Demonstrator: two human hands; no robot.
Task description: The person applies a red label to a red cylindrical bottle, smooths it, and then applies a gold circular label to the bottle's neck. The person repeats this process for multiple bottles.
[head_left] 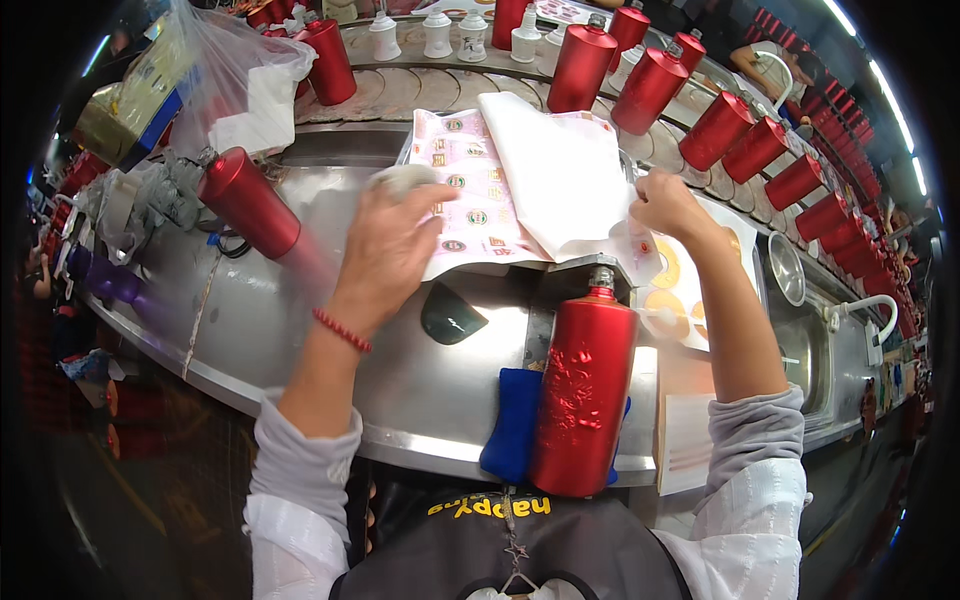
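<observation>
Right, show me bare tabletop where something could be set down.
The steel tabletop is bare between the left red bottle and the left forearm. Another patch lies between that forearm and the blue pad, nearer you than the dark green piece. Crowded: the middle, under printed sheets, and the conveyor behind, lined with bottles.

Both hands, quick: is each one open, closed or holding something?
Left hand: half-curled at a blurred pale round object; grip cannot be told.
Right hand: curled closed by the white sheet; cannot tell if pinching it.
</observation>
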